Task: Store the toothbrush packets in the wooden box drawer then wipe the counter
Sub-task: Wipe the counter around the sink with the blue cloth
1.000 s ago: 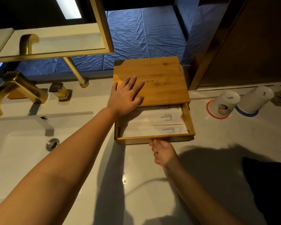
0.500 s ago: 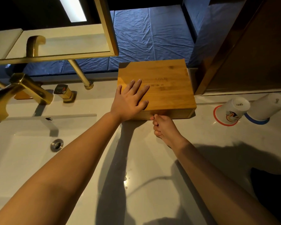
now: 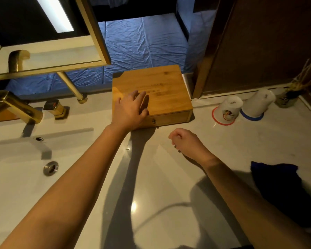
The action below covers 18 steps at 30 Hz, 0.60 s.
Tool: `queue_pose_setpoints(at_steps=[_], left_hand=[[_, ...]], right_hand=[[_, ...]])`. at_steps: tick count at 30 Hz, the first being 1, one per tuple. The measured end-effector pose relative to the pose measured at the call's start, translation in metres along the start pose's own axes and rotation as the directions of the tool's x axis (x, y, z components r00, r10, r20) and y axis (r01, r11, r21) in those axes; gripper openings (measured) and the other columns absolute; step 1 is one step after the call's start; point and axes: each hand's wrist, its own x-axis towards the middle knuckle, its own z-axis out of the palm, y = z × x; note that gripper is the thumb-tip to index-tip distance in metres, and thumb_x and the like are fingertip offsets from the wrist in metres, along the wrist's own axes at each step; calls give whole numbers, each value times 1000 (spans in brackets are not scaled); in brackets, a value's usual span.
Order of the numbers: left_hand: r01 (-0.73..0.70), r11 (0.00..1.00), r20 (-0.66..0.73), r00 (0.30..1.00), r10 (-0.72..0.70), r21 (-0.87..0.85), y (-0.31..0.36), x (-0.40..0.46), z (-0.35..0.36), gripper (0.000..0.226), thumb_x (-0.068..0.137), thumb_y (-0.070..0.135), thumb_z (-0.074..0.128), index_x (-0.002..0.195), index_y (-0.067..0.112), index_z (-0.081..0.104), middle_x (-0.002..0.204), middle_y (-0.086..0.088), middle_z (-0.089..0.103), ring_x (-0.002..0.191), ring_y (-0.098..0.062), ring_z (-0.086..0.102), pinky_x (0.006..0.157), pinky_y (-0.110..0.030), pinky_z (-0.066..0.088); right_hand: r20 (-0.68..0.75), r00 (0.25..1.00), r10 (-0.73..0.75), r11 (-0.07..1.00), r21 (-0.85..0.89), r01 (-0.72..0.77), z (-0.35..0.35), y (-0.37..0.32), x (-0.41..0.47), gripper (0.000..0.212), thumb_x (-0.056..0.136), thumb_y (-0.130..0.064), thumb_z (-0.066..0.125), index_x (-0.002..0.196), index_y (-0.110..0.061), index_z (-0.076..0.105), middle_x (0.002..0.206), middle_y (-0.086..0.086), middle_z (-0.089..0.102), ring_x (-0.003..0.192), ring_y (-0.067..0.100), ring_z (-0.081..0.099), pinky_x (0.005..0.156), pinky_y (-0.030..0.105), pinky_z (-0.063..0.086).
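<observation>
The wooden box (image 3: 162,83) stands at the back of the white counter (image 3: 169,194). Its drawer (image 3: 171,118) is pushed fully in, so the toothbrush packets are hidden inside. A small metal knob (image 3: 153,120) shows on the drawer front. My left hand (image 3: 129,110) lies flat on the box's front left part, fingers spread, holding nothing. My right hand (image 3: 185,141) hovers over the counter in front of the box, apart from it, fingers loosely curled with nothing in them. A dark blue cloth (image 3: 280,186) lies on the counter at the right.
Two white cups (image 3: 230,108) (image 3: 258,103) stand upside down right of the box, with a jar of sticks (image 3: 287,97) beyond them. The sink basin (image 3: 16,177) and gold tap (image 3: 13,106) are at the left. A gold-framed mirror (image 3: 48,56) hangs above.
My right hand pushed the drawer shut over the packets, then let go of the knob and drew back toward me. My left hand stayed on the box top.
</observation>
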Motion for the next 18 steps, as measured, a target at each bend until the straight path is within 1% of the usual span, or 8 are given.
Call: queue_pose_setpoints(at_steps=[2,4,6,8,11,13,15,18], left_hand=[[8,991,-123,992,-25,-133,28,-31,2,53,88,36,48,138,19,40,142,-11,44,130,-29,41,108,-49,31],[-4,974,-183,982,-39,-227,58,-67,11,48,88,34,50,132,16,48,137,-8,51,124,-26,48,104,-43,37],[18,963,-146,987,-60,-269,88,-102,27,46,89,36,48,131,17,50,138,-6,50,126,-23,47,103,-41,39],[55,956,-72,994,-79,-289,120,-134,47,50,89,42,41,134,21,46,145,-5,44,131,-22,41,108,-43,35],[80,968,35,997,-73,-238,168,-173,79,57,88,50,28,139,28,36,152,-2,31,140,-21,28,113,-47,26],[97,972,92,993,-79,-215,195,-190,97,58,86,55,22,140,34,26,156,0,23,144,-20,17,115,-48,17],[104,974,126,989,-80,-201,218,-201,113,58,85,58,21,140,38,18,158,0,15,145,-20,7,115,-49,9],[126,982,158,982,-104,-137,240,-213,131,64,85,63,20,144,40,7,160,2,1,147,-19,-7,114,-50,-7]], right_hand=[[-81,989,-123,977,-184,106,-14,16,-29,18,94,-27,44,102,-21,58,100,-1,61,90,15,57,77,26,48],[-136,966,-221,932,-322,168,-29,34,-55,20,94,-23,46,110,-21,57,110,0,59,97,14,56,83,25,48],[-167,946,-278,888,-420,187,-47,58,-78,26,93,-21,48,118,-21,55,119,1,58,108,15,53,93,30,48],[-199,927,-318,843,-507,180,-67,85,-99,31,92,-20,50,122,-19,55,125,4,57,116,19,50,100,36,44],[-241,909,-341,793,-593,140,-100,129,-128,35,91,-17,52,125,-15,55,133,9,54,123,26,46,103,41,39],[-200,930,-309,736,-669,100,-122,159,-143,41,92,-20,49,133,-18,47,143,6,44,132,23,37,108,39,32],[-121,957,-262,671,-736,90,-142,191,-152,48,95,-28,41,142,-24,31,154,1,26,141,18,21,113,34,21],[16,974,-227,635,-755,161,-162,225,-161,57,95,-37,39,145,-32,14,158,-3,5,145,15,2,116,34,8]])
